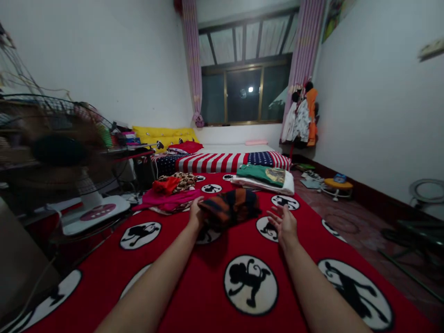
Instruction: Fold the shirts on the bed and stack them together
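Observation:
My left hand [196,213] grips one end of a dark blue and orange checked garment [231,207], bunched up and slightly blurred above the red bedspread [194,286]. To the right of it, my right hand [285,225] is held with fingers spread, touching nothing. Behind the garment, a green piece of clothing [258,172] with a printed patch lies folded on white cloth [287,184]. Left of my left hand is a loose heap: a magenta garment [163,201], a red-orange cloth [165,186] and a leopard-patterned cloth [185,181].
A standing fan [57,148] and a cluttered table [135,155] are at the left. Beyond the bedspread is another bed with a striped, starred cover [211,162]. On the right floor stand a small orange stool [337,183] and dark furniture [421,231]. Clothes [301,120] hang by the window.

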The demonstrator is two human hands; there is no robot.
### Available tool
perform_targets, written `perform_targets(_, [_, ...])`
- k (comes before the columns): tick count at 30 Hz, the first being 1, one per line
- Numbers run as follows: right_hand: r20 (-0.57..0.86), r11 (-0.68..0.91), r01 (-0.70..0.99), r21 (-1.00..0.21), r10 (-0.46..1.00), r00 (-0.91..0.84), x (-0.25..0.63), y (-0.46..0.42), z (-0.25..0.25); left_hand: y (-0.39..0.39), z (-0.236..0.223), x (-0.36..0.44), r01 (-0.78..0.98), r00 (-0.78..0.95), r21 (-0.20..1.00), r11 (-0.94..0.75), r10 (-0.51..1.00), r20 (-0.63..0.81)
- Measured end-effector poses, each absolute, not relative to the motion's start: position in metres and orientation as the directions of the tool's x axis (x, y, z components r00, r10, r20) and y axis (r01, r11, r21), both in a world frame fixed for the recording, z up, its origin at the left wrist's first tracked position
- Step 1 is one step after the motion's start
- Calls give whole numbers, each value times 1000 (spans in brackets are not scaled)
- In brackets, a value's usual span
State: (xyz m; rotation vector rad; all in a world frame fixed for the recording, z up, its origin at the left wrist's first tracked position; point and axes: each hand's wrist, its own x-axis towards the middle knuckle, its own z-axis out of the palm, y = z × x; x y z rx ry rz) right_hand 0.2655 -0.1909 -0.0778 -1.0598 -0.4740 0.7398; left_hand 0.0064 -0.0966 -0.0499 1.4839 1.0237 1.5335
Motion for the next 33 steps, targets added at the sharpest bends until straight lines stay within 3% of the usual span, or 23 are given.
perform_targets(4, [24, 264, -276, -924, 762, 648, 263, -185, -85, -87, -93, -5, -11, -82, 933, -360, 930, 358])
perform_targets(8, [241, 264, 33, -964, 810, 534, 239, -186, -89, -86, -96, -11, -26, -70, 943, -331, 942, 329])
perform_targets(11, [371, 286, 272, -919, 861, 348, 220, -190, -90, -98, -93, -6, 20, 92, 929, -369, 926, 366])
perform_targets(14, [459, 354, 391, -850, 862, 216, 208, -195, -90, -115, -88, 5, 135, 335, 871, -472, 849, 408])
perform_targets(16, [464, 345, 406, -846, 852, 243, 208, -195, -90, -126, -82, 13, 114, 428, 875, -471, 818, 385])
perform_targets(19, [399, 273, 337, -901, 826, 398, 217, -190, -91, -145, -69, 22, -59, 579, 932, -357, 749, 323])
perform_targets(25, [266, 234, 128, -964, 841, 471, 247, -182, -92, -178, -48, 31, -89, 925, 970, -228, 343, 165])
perform_targets(26, [269, 247, 110, -963, 829, 490, 253, -182, -91, -179, -48, 31, -92, 923, 973, -212, 349, 163])
perform_targets(28, [268, 325, 13, -945, 756, 597, 264, -180, -87, -171, -51, 30, -139, 823, 973, -186, 524, 218])
perform_targets(31, [196, 453, -170, -875, 653, 731, 275, -178, -80, -147, -63, 27, -188, 448, 948, -255, 837, 314])
perform_targets(33, [160, 458, -230, -859, 665, 729, 273, -178, -77, -130, -73, 25, -140, 262, 932, -334, 895, 360])
